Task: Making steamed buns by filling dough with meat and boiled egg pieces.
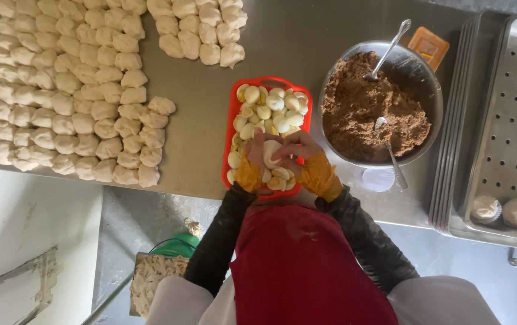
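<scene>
Both hands, left [257, 150] and right [294, 147], closed their fingers around a dough piece [270, 151] above a red tray [232, 114]; it looked soft, light, best cupped underneath.

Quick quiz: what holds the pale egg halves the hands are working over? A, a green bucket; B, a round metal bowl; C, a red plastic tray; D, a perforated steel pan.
C: the egg halves lie in the red plastic tray, with both hands above its near end.
</scene>
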